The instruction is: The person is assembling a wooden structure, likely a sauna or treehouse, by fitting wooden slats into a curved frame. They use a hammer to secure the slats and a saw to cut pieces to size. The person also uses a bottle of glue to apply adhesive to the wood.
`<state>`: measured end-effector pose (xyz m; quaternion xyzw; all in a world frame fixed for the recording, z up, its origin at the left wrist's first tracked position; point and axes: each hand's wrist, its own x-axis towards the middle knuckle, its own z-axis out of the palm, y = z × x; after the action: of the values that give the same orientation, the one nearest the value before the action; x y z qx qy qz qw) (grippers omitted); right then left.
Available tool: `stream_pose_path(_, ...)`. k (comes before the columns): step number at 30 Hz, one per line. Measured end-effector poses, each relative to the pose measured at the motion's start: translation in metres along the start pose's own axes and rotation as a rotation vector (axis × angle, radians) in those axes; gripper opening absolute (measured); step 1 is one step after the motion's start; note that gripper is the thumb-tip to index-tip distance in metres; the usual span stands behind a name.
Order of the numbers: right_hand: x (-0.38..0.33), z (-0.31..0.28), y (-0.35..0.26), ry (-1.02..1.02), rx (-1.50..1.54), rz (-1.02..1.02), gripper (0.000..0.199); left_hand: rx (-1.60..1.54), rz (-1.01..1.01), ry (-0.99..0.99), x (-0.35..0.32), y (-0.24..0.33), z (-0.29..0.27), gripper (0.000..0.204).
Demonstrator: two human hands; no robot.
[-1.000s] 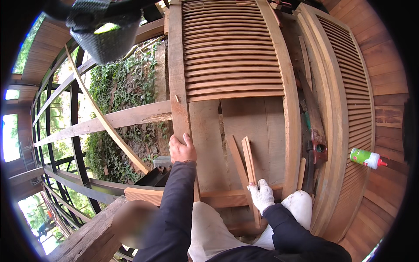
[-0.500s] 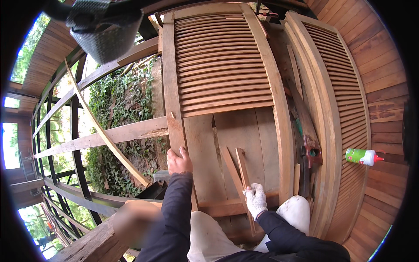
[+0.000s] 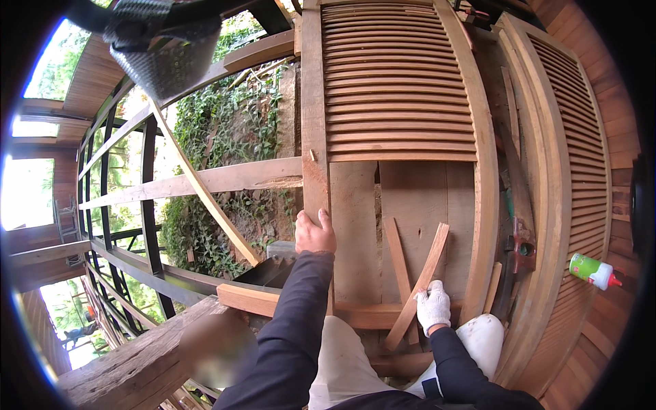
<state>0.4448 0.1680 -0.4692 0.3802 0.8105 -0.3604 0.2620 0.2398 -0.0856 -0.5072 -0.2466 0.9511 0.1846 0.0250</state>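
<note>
Bare left hand [image 3: 315, 234] is set on the louvred door's left stile [image 3: 315, 137], fingers wrapped over its edge, thumb at 12 o'clock. At approx. 4 o'clock from it, a thin wood slat [image 3: 418, 285] is clamped in the white-gloved right hand [image 3: 433, 307], fingers closed round its lower part; slat is tilted w/ top toward 1 o'clock, laid across the door's lower panel [image 3: 417, 198]. A second slat [image 3: 398, 263] is crossed beside it. Far right, a green glue bottle [image 3: 590, 269] is seen lying on a curved frame [image 3: 547, 205].
</note>
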Motion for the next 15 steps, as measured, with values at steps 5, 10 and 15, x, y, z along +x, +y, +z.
stream_pose_path(5, 0.008, -0.004, -0.008, -0.001, -0.104, -0.001, 0.048, -0.021, 0.044, 0.045, -0.001, -0.001, 0.006, 0.062)
stream_pose_path(10, 0.011, 0.001, -0.015, 0.056, -0.131, 0.020, 0.052, -0.083, 0.039, -0.012, -0.002, 0.000, 0.000, 0.059)
stream_pose_path(15, 0.016, 0.002, -0.017, 0.022, -0.004, 0.017, 0.039, -0.118, 0.039, -0.050, -0.002, -0.002, -0.007, 0.054)
